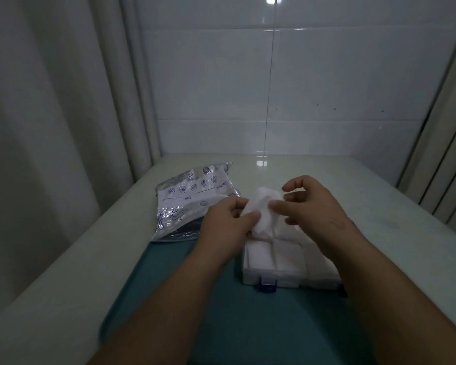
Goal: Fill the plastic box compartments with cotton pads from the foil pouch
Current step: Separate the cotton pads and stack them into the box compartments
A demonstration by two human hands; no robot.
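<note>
The left hand (229, 219) and right hand (313, 206) meet on a soft white wad of cotton pads (258, 209), held in the air just above the far part of the plastic box (271, 276). The left pinches the wad's lower left between thumb and fingers. The right curls its fingers against the upper right side, and its thumb seems to press in lower down, though blur hides the exact contact. Both forearms reach in from the near edge, the right one crossing over the box's right side.

The task looks well under way. The compartments visible at the near left of the box already show white filling, which reads as pads laid in. The far compartments sit under the hands and the right ones under the forearm, so I cannot tell whether they are full. The wad in hand has not yet been pressed into a compartment, and separating or placing it is probably the current step.

The box sits on a teal mat (221, 299) toward the near right of the bench (327, 169), with a blue latch (267, 284) on its near wall. The foil pouch (192, 201) lies flat and crumpled toward the left edge, just beside the left hand, its near end overlapping the mat's far left corner.
</note>
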